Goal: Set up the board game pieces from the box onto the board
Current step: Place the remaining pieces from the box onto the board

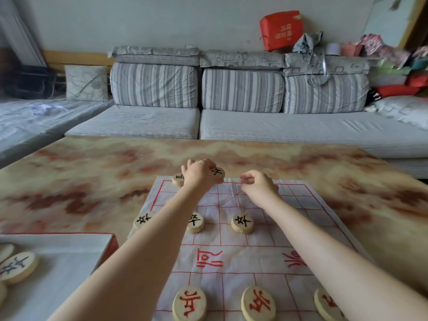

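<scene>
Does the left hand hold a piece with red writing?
No, the piece held in the left hand bears a black character.

Black 卒 marks three pieces (242, 221); red 兵 marks two nearer discs (189, 303). The board (243, 258) carries red 河, upside down.

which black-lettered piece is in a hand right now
The black-lettered piece at the far edge of the board, gripped by the left hand. The row of three nearer lies flat on the board, in no hand.

Creased cloth-like board (266, 251), matt pale wooden-looking pieces (242, 222), glossy marbled table (92, 177)
</scene>
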Demonstrator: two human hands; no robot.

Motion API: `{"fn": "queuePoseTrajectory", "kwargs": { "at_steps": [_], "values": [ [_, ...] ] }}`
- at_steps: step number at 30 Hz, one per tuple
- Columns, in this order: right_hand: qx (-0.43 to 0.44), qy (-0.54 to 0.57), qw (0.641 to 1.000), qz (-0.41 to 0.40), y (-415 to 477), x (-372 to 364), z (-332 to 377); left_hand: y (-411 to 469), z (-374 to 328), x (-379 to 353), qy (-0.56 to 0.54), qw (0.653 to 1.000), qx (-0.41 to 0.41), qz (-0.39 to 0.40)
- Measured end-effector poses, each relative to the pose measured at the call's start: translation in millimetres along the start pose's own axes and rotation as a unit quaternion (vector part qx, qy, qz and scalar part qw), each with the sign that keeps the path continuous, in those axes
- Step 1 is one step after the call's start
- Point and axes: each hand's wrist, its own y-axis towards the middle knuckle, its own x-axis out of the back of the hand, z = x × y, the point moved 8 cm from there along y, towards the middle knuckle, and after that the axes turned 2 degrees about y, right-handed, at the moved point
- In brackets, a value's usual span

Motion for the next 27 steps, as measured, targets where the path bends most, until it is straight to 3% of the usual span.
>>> {"fn": "queuePoseTrajectory", "kwargs": {
  "at_steps": [16,27],
  "values": [
    [0.046,0.056,0.997,0.014,-10.0,-1.7,13.2,6.2,3.6,-30.2,0.09,0.996,-0.026,0.012],
    [0.062,0.064,0.993,0.071,-66.8,-24.3,49.9,-57.8,49.5,60.4,-0.052,0.998,0.015,-0.044]
  ]
}}
